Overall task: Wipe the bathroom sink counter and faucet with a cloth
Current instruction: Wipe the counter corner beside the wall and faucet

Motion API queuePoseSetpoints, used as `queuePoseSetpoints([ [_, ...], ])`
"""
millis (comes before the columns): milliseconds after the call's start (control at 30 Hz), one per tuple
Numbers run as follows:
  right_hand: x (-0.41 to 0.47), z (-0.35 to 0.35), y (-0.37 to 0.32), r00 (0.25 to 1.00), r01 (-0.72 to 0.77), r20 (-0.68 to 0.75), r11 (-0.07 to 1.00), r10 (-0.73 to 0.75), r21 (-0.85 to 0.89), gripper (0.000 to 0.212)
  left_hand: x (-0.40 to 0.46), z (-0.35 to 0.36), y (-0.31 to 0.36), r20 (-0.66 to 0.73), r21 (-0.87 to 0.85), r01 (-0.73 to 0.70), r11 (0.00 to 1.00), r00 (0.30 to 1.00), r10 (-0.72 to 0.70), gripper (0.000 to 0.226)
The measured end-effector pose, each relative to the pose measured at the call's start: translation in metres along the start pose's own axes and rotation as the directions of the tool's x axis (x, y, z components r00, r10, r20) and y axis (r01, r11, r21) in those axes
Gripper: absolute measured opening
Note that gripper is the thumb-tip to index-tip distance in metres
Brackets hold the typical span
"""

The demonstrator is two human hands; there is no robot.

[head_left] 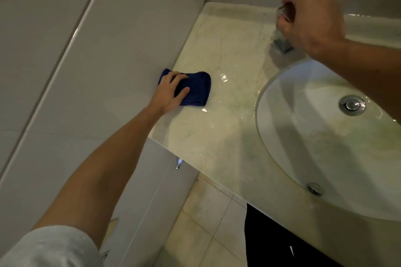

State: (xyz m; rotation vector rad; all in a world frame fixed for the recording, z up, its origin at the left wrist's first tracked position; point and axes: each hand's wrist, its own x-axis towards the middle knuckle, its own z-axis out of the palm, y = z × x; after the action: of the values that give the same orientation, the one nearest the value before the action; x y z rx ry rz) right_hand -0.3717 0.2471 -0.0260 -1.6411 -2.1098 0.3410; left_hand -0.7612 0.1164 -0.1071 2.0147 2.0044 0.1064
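A folded dark blue cloth (196, 89) lies on the pale marble counter (219, 50), close against the left wall. My left hand (170, 91) rests flat on the cloth's left part, fingers spread over it. My right hand (308, 15) is raised at the back of the counter, fingers curled around the chrome faucet (282, 43); only the faucet's base and a bit of its lever show. The white oval sink (303, 136) sits to the right, with a chrome drain (352, 105). The counter looks wet and shiny between cloth and sink.
A white tiled wall (97, 71) runs along the counter's left edge. A chrome overflow fitting (314, 188) sits at the sink's near rim. Below the counter's front edge are beige floor tiles (206, 223) and my dark trouser leg (271, 240).
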Motion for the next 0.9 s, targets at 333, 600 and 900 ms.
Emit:
queuePoseSetpoints([
  [333,-0.004,-0.001,-0.002,1.0,-0.015,-0.01,0.999,0.015,0.039,0.047,-0.076,0.003,-0.02,-0.038,0.016,0.168,0.986,0.985,-0.167,0.046],
  [600,-0.005,-0.003,-0.004,1.0,-0.024,-0.004,0.999,0.024,0.038,0.047,-0.094,-0.001,-0.015,-0.081,0.165,0.263,0.951,0.964,-0.252,0.046],
  [900,-0.002,0.003,-0.001,1.0,-0.017,0.016,1.0,0.017,0.004,0.039,-0.065,-0.002,-0.029,0.013,0.238,0.072,0.969,0.997,-0.078,0.067],
])
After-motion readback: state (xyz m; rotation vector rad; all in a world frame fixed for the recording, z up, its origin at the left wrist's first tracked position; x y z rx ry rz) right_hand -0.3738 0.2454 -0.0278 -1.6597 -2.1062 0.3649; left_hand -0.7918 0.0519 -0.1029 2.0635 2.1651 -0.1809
